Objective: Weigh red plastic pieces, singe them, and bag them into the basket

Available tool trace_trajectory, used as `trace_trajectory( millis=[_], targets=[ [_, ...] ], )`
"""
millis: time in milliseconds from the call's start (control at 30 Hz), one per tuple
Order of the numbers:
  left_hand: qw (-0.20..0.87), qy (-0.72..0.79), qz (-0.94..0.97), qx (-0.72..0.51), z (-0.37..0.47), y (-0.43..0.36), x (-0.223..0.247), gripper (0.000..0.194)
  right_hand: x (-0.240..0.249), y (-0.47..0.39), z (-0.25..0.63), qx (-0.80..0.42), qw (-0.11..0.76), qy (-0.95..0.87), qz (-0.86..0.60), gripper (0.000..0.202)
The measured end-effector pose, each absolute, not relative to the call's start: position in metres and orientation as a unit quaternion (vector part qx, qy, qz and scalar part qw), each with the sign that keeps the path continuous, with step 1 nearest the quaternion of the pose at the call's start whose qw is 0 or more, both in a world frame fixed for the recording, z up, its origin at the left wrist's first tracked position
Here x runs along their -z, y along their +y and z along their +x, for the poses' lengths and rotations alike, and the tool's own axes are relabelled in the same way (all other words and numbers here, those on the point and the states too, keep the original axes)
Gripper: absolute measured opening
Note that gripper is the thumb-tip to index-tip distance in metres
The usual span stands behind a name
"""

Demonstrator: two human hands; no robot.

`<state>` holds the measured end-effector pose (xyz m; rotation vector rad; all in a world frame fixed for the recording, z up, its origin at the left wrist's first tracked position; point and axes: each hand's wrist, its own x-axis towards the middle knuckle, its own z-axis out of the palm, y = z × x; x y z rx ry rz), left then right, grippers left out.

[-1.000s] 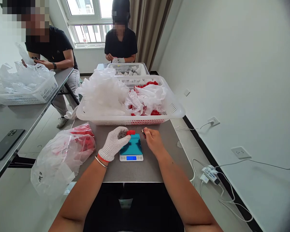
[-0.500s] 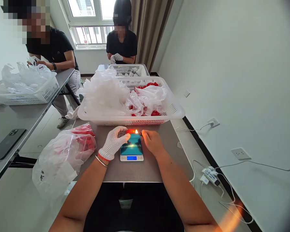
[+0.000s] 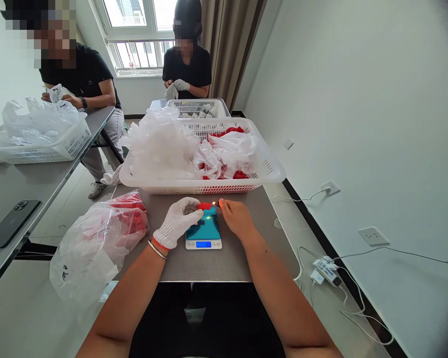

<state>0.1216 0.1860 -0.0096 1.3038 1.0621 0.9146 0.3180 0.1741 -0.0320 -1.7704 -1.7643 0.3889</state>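
Note:
My left hand (image 3: 179, 219), in a white knit glove with a red cuff, pinches a small red piece (image 3: 204, 206) whose free end points right. I cannot make out what the piece is. My bare right hand (image 3: 234, 215) is closed on a lighter (image 3: 219, 203), mostly hidden by the fingers. A tiny flame (image 3: 214, 203) glows between the lighter and the red piece's tip. Below both hands lies a digital scale (image 3: 203, 233) with a shiny blue-green plate; its lit display seems to show zero.
A white basket (image 3: 164, 185) holding clear plastic bags and red pieces stands beyond the scale. Left of my hand lies a bag (image 3: 93, 238) with red contents. Another table (image 3: 41, 184) bears a phone (image 3: 11, 223) and a basket. Two people work at the back. Cables (image 3: 328, 273) run along the right wall.
The flame has shrunk from a bright tongue to a small glow. My left hand has shifted slightly right with the red piece. My right hand has barely moved.

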Motion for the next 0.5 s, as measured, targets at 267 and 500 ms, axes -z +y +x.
trace_trajectory(
  millis=[267,500],
  targets=[
    [0.512,0.469,0.600,-0.397,0.119,0.188,0.011,0.027,0.033,0.175,0.321,-0.148,0.292,-0.700,-0.634,0.052],
    [0.426,0.479,0.655,-0.399,0.117,0.190,0.013,0.022,0.076,0.192,0.337,-0.024,0.248,-0.710,-0.659,0.028]
  ],
)
